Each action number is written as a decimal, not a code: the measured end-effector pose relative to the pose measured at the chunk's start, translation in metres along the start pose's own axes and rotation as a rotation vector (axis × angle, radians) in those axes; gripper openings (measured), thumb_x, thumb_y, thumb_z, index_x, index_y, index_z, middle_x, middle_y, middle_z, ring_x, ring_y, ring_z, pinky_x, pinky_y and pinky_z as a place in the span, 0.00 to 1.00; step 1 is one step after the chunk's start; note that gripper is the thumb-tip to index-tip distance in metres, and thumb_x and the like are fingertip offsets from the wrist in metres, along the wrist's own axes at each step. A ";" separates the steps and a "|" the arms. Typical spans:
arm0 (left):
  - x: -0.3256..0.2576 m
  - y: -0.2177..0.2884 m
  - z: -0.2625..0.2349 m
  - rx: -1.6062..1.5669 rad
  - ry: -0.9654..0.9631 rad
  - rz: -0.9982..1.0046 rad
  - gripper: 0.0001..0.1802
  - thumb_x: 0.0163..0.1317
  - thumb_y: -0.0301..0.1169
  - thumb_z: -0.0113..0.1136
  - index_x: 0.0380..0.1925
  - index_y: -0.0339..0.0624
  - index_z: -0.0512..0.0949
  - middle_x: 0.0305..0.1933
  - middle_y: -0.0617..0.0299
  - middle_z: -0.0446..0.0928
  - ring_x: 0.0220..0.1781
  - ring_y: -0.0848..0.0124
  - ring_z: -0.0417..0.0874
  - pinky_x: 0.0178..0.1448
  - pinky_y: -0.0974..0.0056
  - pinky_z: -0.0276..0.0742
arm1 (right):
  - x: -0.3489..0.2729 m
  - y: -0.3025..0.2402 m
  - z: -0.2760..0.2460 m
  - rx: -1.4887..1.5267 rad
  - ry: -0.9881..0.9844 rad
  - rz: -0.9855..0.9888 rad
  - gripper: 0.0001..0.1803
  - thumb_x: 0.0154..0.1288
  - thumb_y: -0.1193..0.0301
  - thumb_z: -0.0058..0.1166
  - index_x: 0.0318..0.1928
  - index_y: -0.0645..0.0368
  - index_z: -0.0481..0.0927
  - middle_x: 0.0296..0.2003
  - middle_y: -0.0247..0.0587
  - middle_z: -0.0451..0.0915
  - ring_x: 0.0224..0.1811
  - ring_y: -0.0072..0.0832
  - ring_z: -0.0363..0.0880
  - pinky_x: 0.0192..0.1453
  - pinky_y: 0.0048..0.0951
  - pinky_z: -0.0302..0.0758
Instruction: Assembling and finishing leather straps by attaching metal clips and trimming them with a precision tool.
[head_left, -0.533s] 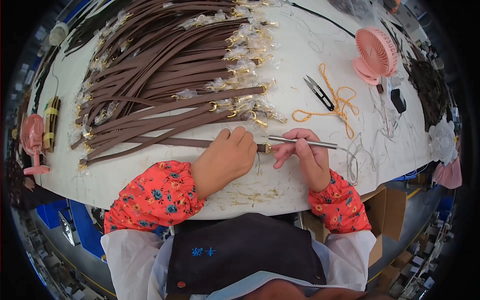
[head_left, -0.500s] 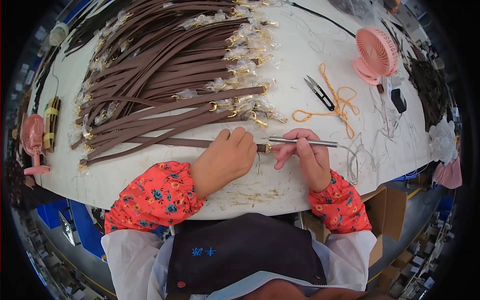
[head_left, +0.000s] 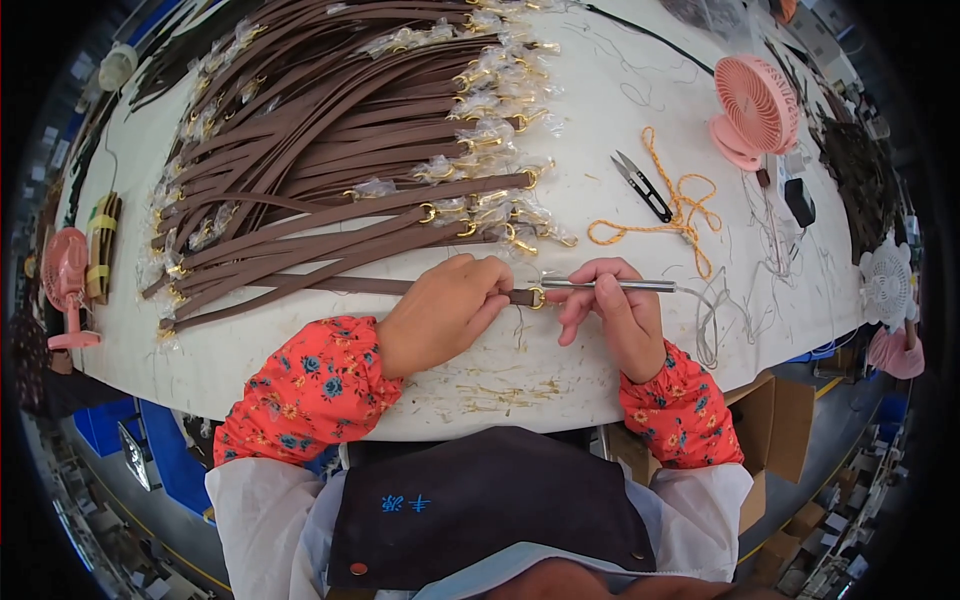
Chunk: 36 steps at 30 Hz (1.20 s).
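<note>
My left hand is closed on a flat brown strap, gripping it close to its right end. A gold metal ring sits at that end, and the rest of the strap runs left under the pile's front straps. My right hand pinches a slim silver pen-shaped tool between thumb and fingers. Its thin tip points left, just above the strap end; whether it touches cannot be made out. A grey cord trails from the tool's right end. My right fingertips are beside the ring, partly curled.
Many brown straps with plastic-wrapped gold clasps are piled across the table. Black thread snips and an orange cord lie at the right. A pink fan stands beyond them, another pink fan far left.
My left hand has turned and its fingers have drawn back slightly, baring more of the strap by the ring. The right hand and tool keep nearly the same place.
</note>
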<state>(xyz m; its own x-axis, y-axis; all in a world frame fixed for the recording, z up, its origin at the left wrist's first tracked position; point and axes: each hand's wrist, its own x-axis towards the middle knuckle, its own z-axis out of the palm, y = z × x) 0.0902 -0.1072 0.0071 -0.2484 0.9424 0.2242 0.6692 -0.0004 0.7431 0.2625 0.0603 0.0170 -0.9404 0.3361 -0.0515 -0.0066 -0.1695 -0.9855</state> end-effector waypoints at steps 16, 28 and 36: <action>-0.001 -0.003 0.001 0.184 0.015 0.053 0.05 0.61 0.29 0.61 0.34 0.43 0.74 0.28 0.56 0.76 0.32 0.54 0.77 0.35 0.55 0.72 | -0.003 -0.003 0.000 -0.049 -0.097 0.047 0.17 0.79 0.64 0.37 0.50 0.67 0.72 0.29 0.41 0.79 0.29 0.25 0.80 0.39 0.24 0.75; 0.000 -0.002 0.001 0.216 0.023 0.083 0.07 0.61 0.29 0.61 0.34 0.43 0.73 0.26 0.57 0.75 0.30 0.56 0.76 0.34 0.55 0.72 | -0.002 0.001 -0.001 -0.054 -0.113 0.037 0.17 0.79 0.64 0.38 0.50 0.67 0.71 0.30 0.40 0.79 0.31 0.24 0.80 0.40 0.24 0.75; 0.000 -0.002 0.001 0.209 0.030 0.073 0.07 0.61 0.29 0.61 0.35 0.43 0.72 0.26 0.56 0.75 0.30 0.54 0.76 0.33 0.55 0.71 | -0.001 0.000 0.000 -0.037 -0.138 0.038 0.17 0.79 0.64 0.38 0.50 0.67 0.71 0.30 0.41 0.79 0.32 0.24 0.79 0.40 0.24 0.75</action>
<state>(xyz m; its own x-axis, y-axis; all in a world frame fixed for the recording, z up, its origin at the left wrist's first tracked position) 0.0894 -0.1066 0.0054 -0.2129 0.9318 0.2939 0.8159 0.0040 0.5782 0.2640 0.0601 0.0167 -0.9777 0.1987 -0.0686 0.0399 -0.1447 -0.9887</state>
